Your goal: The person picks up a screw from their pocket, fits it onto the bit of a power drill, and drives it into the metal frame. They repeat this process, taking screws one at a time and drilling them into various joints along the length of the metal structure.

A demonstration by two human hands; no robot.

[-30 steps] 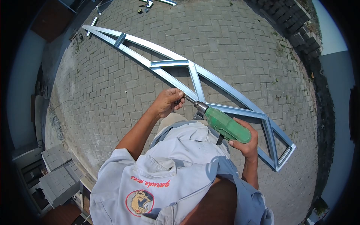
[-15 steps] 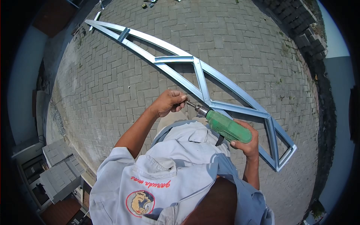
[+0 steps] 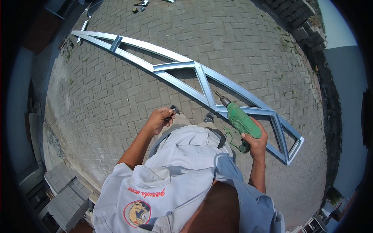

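Note:
A green drill (image 3: pixel 241 120) is in my right hand (image 3: pixel 257 138), its fingers wrapped round the rear of the body. The drill's chuck and bit point up and left, over the metal truss (image 3: pixel 204 84) in the view. My left hand (image 3: pixel 160 120) is closed in a pinch in front of my left thigh, near my shoe; what small thing it holds, if any, I cannot make out. The silvery truss lies on the paving beyond my feet, a long narrow frame with cross pieces, running from upper left to lower right.
Grey paving bricks (image 3: pixel 128 73) cover the ground. Stacked blocks (image 3: pixel 297 19) stand at the upper right beside a wall (image 3: pixel 345 77). Small tools (image 3: pixel 142 4) lie at the top. More grey blocks (image 3: pixel 68 194) sit at the lower left.
The drill has swung away from my left hand, its bit now pointing more upward. My left hand has moved left and down, apart from the bit. The view has shifted slightly.

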